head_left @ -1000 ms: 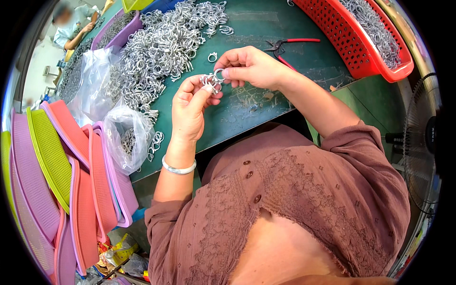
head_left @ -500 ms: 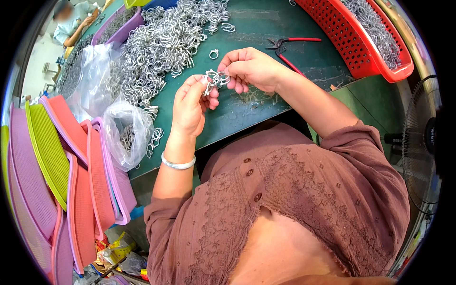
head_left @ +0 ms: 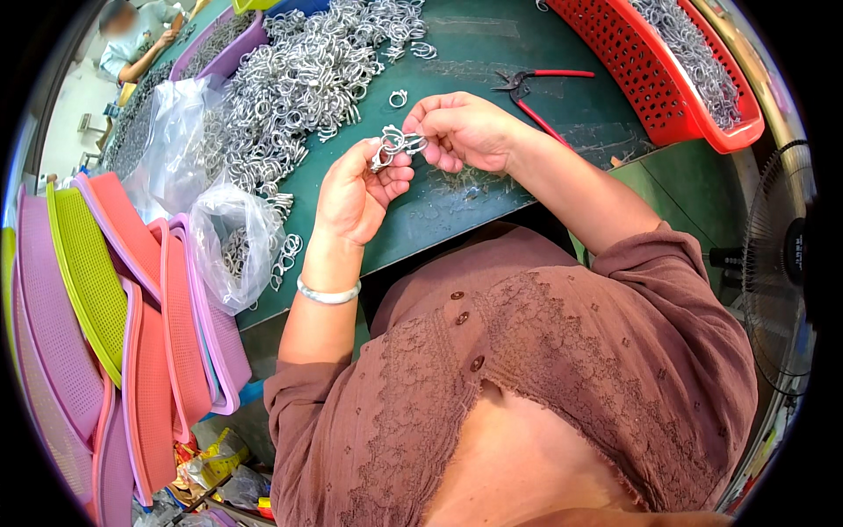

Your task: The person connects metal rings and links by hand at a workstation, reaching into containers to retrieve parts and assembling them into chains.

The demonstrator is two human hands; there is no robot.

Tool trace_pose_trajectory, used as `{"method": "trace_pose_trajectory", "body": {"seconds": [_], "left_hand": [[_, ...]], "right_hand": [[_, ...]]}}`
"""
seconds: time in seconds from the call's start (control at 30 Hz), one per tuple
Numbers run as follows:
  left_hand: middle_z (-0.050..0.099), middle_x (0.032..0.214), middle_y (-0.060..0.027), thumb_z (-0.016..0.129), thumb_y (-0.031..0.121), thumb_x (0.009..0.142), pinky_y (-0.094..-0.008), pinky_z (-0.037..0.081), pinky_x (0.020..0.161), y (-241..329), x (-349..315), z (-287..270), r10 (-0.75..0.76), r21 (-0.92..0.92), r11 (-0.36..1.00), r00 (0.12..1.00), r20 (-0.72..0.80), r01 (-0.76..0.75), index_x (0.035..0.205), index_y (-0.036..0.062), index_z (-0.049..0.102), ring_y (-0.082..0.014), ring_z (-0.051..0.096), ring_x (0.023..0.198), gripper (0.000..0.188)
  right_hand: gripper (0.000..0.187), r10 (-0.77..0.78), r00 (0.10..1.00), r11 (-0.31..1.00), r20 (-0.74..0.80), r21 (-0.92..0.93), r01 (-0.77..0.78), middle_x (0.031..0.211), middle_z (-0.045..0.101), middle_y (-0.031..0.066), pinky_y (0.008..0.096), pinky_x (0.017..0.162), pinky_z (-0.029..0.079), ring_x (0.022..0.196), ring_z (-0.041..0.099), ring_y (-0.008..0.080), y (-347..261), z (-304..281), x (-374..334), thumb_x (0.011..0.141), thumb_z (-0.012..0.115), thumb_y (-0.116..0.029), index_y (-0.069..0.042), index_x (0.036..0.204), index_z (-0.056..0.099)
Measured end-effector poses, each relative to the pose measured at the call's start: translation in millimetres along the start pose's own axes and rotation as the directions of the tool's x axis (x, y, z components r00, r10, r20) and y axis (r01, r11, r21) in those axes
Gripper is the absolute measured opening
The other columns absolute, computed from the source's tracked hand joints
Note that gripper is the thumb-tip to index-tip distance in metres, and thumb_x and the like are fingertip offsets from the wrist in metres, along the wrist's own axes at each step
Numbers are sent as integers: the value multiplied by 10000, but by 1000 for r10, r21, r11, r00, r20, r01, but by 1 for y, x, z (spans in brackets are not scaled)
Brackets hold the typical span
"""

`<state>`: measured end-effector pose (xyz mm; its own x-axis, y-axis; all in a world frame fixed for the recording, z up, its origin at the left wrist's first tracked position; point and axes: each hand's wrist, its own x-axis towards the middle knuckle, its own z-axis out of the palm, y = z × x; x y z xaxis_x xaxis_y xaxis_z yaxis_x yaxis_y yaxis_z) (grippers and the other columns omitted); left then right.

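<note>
A small cluster of silvery metal rings (head_left: 394,143) is held between my two hands above the green table (head_left: 457,53). My left hand (head_left: 358,189) pinches the cluster from the left, its lower fingers curled loosely beneath. From the right, my right hand (head_left: 461,132) grips the cluster's edge between thumb and forefinger. A single loose ring (head_left: 398,98) lies on the table just beyond my fingers. Farther left spreads a large heap of similar rings (head_left: 303,79). Red-handled pliers (head_left: 527,81) rest to the right of my right hand.
A red perforated basket (head_left: 650,79) of metal pieces stands at the far right. Left are a clear plastic bag (head_left: 233,237) with rings and stacked coloured baskets (head_left: 132,334). A fan (head_left: 777,263) is by my right side. Another person (head_left: 136,44) sits at the far left.
My left hand has rolled a little and its lower fingers have opened out. The ring cluster has turned slightly between my hands. My right hand stays nearly in place.
</note>
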<state>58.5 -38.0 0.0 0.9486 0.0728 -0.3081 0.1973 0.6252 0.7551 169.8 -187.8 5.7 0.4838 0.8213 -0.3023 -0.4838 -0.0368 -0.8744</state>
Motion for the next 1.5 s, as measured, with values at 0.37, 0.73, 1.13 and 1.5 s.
{"method": "trace_pose_trajectory", "body": {"seconds": [0.37,0.73,1.13,1.5], "left_hand": [[608,749,-100,449,191,857,-278,492,586,-1,1,-3,-24,-96,995,1000,-2,24,857,16,548,-177,590,632,200],[608,739,-85,473,196,855,-269,487,574,1,-4,4,44,-42,998,998,-48,-46,856,25,551,-163,587,621,188],[595,733,-53,492,190,849,-246,457,572,0,-8,5,61,18,998,998,-24,-60,847,58,543,-132,561,607,141],[597,770,-49,529,114,830,-235,470,588,-1,-9,6,82,32,996,997,-10,-82,896,69,507,-130,578,647,82]], "right_hand": [[128,-96,995,978,-10,-185,93,582,530,35,201,406,390,445,479,84,-4,6,-7,832,472,-123,-28,881,542],[129,-273,954,928,123,-229,295,734,557,-15,182,526,407,606,514,56,4,1,-8,832,548,-140,-39,913,549],[68,-293,944,945,153,-102,310,732,555,9,187,538,409,633,530,77,7,-3,-7,822,541,-76,-35,876,532],[66,-320,938,944,130,-42,328,776,565,23,193,586,437,646,536,86,11,-2,-6,798,534,-2,-38,851,522]]}}
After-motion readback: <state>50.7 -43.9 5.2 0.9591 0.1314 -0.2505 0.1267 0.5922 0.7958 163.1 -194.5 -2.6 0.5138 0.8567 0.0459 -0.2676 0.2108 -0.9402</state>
